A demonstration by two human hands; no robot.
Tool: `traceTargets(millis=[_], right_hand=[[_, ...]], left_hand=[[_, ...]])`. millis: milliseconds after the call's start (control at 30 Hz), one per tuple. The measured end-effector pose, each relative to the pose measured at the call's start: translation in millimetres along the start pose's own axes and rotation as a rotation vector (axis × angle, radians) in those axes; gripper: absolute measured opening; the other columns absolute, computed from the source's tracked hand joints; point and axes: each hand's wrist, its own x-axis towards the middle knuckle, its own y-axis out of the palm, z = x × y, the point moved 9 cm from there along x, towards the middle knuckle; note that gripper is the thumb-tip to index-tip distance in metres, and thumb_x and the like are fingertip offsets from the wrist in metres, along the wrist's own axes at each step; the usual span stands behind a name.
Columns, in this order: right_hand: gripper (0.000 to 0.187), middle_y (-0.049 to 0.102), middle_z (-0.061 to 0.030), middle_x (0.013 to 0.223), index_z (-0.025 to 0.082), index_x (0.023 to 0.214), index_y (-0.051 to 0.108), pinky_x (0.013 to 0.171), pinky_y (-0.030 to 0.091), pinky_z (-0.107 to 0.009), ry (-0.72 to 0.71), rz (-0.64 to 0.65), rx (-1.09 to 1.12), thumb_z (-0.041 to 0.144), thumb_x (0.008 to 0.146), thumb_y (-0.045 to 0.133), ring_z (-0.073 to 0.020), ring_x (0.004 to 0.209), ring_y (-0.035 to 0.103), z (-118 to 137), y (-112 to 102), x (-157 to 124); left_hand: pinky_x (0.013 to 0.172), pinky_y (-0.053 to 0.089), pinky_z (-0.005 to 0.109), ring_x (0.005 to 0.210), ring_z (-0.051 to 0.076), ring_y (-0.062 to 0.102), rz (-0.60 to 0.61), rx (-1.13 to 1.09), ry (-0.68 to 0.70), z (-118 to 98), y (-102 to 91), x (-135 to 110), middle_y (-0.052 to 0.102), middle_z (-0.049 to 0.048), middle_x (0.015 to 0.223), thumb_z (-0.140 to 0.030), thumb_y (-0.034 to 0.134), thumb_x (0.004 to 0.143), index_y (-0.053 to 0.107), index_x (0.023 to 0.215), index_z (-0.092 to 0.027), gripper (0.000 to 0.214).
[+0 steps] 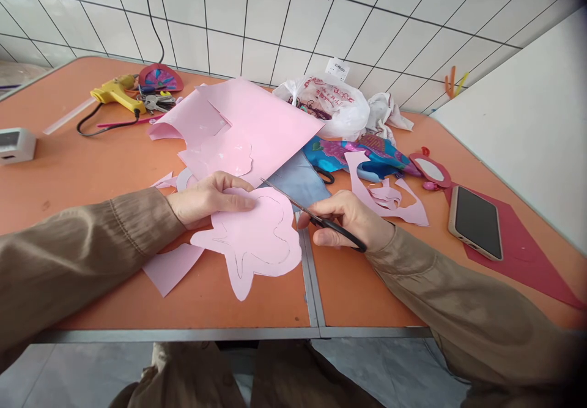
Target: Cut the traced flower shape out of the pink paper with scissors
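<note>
My left hand (pixel 206 199) pinches the upper left edge of a pink paper shape (pixel 257 240) with a pencilled outline, holding it just above the orange table (pixel 82 169). My right hand (pixel 355 218) grips black-handled scissors (pixel 316 218), fingers through the loops. The blades point up and left, meeting the top right edge of the pink shape. A larger pink sheet (pixel 261 123) with cut-outs lies just behind my hands.
Pink scraps (pixel 389 197) lie right of the scissors. A phone (pixel 474 221) rests on red paper (pixel 527 255) at right. A yellow glue gun (pixel 117 95), keys (pixel 158 101), a plastic bag (pixel 332 105), colourful fabric (pixel 367 154) and a small white box (pixel 16 145) sit farther back.
</note>
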Motion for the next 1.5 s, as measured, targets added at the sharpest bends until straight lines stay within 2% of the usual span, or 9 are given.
traceTargets(millis=[100,367,500,867,1000,1300,1500], right_hand=[[0.064,0.035,0.0082,0.053,0.009,0.086,0.07,0.042,0.023,-0.023,-0.012,-0.003,-0.04,0.072,0.074,0.071,-0.0047,0.046,0.025,1,0,0],[0.06,0.038,0.0081,0.048,0.01,0.088,0.071,0.038,0.019,-0.022,0.008,0.002,-0.004,0.069,0.074,0.073,-0.0051,0.04,0.029,-5,0,-1],[0.059,0.037,0.0084,0.048,0.01,0.089,0.07,0.038,0.02,-0.023,0.031,0.019,0.016,0.067,0.074,0.073,-0.0056,0.039,0.03,-6,1,0],[0.06,0.03,0.0088,0.052,0.006,0.087,0.07,0.042,0.018,-0.025,0.041,0.022,-0.001,0.064,0.073,0.075,-0.0048,0.046,0.021,-2,0,0],[0.06,0.03,0.0083,0.053,0.007,0.084,0.069,0.043,0.019,-0.024,-0.012,0.023,-0.033,0.066,0.075,0.073,-0.005,0.046,0.022,3,1,1],[0.059,0.033,0.0066,0.055,0.007,0.082,0.068,0.045,0.022,-0.025,-0.025,0.038,-0.073,0.066,0.077,0.072,-0.0062,0.049,0.027,7,1,0],[0.054,0.032,0.0076,0.053,0.007,0.081,0.069,0.043,0.021,-0.024,-0.029,0.044,-0.047,0.061,0.076,0.075,-0.0053,0.047,0.024,8,0,0]], left_hand=[[0.046,0.046,0.021,0.051,0.013,0.063,0.005,-0.009,0.0,-1,0.4,0,0.071,0.0046,0.064,-0.028,0.084,0.071,0.077,0.076,-0.012,0.019],[0.044,0.047,0.02,0.052,0.014,0.064,0.038,-0.029,0.009,-2,4.5,1,0.071,0.0047,0.064,-0.032,0.087,0.069,0.079,0.077,-0.012,0.024],[0.045,0.048,0.02,0.052,0.014,0.064,0.027,-0.023,0.007,-1,3.6,0,0.071,0.0049,0.063,-0.032,0.087,0.069,0.078,0.076,-0.012,0.023],[0.045,0.047,0.019,0.051,0.013,0.063,0.021,-0.001,0.002,-2,2.0,0,0.071,0.0052,0.064,-0.03,0.085,0.071,0.077,0.076,-0.011,0.021],[0.046,0.048,0.019,0.052,0.013,0.063,0.02,-0.004,-0.002,-2,2.7,0,0.071,0.0048,0.065,-0.027,0.083,0.072,0.076,0.076,-0.011,0.018],[0.046,0.048,0.021,0.052,0.014,0.065,0.024,-0.001,-0.008,-2,2.4,0,0.072,0.0055,0.067,-0.029,0.084,0.071,0.078,0.079,-0.011,0.021],[0.044,0.047,0.021,0.05,0.014,0.063,0.019,-0.012,-0.005,-2,2.6,-1,0.071,0.0057,0.065,-0.029,0.086,0.069,0.078,0.08,-0.01,0.023]])
